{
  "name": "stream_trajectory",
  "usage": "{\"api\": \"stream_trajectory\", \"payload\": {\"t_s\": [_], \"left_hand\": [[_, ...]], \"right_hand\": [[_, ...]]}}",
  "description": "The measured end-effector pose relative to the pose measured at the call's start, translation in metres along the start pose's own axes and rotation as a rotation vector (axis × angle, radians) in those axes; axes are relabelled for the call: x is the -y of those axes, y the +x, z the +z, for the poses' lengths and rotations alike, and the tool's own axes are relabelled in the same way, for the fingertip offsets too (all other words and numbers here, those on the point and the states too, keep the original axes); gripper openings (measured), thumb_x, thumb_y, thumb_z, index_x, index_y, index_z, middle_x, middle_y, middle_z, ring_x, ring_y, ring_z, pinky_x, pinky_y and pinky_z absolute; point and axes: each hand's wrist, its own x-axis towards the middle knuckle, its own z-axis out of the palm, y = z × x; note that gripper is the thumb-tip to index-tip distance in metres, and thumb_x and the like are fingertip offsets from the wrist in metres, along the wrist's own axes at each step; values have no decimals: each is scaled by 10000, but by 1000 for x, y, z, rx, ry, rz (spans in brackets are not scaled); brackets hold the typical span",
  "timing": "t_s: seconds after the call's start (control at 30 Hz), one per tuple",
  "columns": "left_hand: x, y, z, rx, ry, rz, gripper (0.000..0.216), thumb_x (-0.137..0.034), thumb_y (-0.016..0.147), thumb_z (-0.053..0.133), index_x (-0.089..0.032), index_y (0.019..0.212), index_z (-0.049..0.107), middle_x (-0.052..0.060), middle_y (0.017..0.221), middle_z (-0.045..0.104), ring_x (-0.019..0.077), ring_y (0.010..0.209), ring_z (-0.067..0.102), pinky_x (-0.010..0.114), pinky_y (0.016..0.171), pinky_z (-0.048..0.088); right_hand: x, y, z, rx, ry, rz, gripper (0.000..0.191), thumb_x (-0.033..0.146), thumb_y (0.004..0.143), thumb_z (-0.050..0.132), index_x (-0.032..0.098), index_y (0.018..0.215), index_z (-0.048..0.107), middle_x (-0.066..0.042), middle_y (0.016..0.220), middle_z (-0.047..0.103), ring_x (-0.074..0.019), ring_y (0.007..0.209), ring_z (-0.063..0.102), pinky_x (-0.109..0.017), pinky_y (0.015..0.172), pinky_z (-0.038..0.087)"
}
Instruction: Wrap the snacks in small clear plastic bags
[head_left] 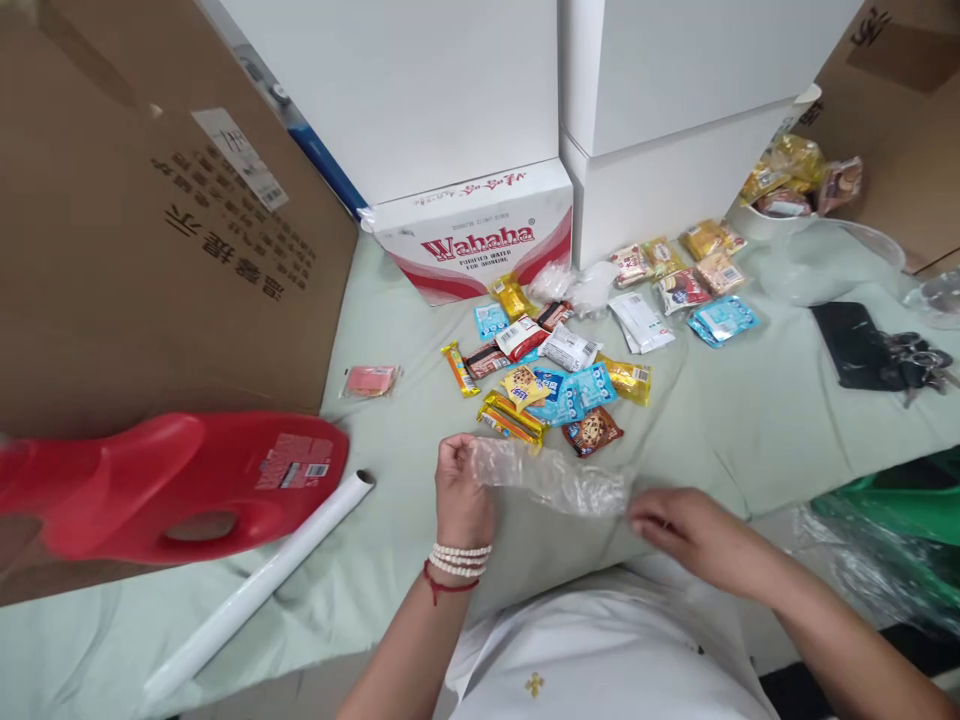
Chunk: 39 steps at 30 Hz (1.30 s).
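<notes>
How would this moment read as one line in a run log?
left hand: holds clear plastic | right hand: at plastic's other end, grip unclear | beyond: wrapped snacks on green cloth | behind snacks: Wahaha box

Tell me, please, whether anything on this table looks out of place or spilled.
One pink packet lies alone, left of the loose cluster of snack packets, so it looks strayed, though that may be deliberate. No spill or obvious damage stands out.

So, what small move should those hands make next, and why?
Probably spread the clear plastic wider: it looks narrow and crumpled, stretched between the left hand and right hand, beside the wrapped snacks.
</notes>
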Motion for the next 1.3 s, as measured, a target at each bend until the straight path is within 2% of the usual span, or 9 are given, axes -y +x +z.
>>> {"api": "stream_trajectory", "payload": {"t_s": [0.13,0.27,0.43,0.53,0.67,0.8,1.0,1.17,1.3], "left_hand": [[-16,-20,14,-38,109,185,355,-451,809,765,-234,935,513,-47,770,520,114,645,497,223,598,442],[-25,-33,31,-96,246,390,285,-439,895,691,-220,891,509,-49,756,474,102,624,435,207,563,391],[-40,-13,18,-57,234,312,391,-493,829,755,-229,807,468,-76,647,436,92,548,385,207,503,335],[-43,-6,10,34,78,110,485,-515,740,819,-247,794,419,-86,639,444,90,523,408,213,494,360],[-36,-21,18,34,6,75,495,-520,762,803,-250,776,389,-89,642,412,81,513,387,206,476,346],[-41,-22,16,142,-1,-11,521,-526,739,822,-249,759,381,-107,582,361,64,443,320,192,400,268],[-53,9,-27,107,65,-40,588,-497,585,932,-236,893,506,-79,762,491,73,576,469,157,429,383],[-17,-29,-27,221,228,-166,571,-765,826,605,-195,841,605,49,878,603,192,838,601,229,512,503],[1,-58,-4,303,195,-203,540,-704,742,749,-183,859,671,61,905,667,205,898,615,302,722,567]], "right_hand": [[26,6,-5,-497,-103,-183,303,473,990,610,232,1166,662,-75,1018,686,-221,908,633,-320,788,513],[42,45,52,-438,-140,-479,872,643,835,744,182,1510,441,-188,1466,517,-344,1354,480,-482,1108,446],[26,76,74,-446,85,-375,200,333,1050,478,238,1068,652,-78,1038,684,-231,984,641,-391,905,522],[25,72,63,-393,230,-271,175,388,1018,552,249,1072,645,-70,1044,669,-226,969,639,-351,843,534],[42,71,72,-324,175,-378,654,485,819,803,259,1382,559,-137,1437,554,-322,1329,505,-485,1118,422],[46,78,74,-371,377,-246,270,489,969,609,242,1039,693,-98,1134,687,-261,1089,621,-427,981,494],[31,75,45,-317,764,141,437,639,809,746,225,886,630,-7,777,634,-153,637,520,-249,529,456],[39,72,64,-571,592,102,369,608,893,663,241,931,641,-22,818,645,-175,682,561,-273,578,511],[45,72,74,-536,491,40,326,567,941,620,247,975,673,-18,798,662,-172,661,576,-285,615,508]]}}
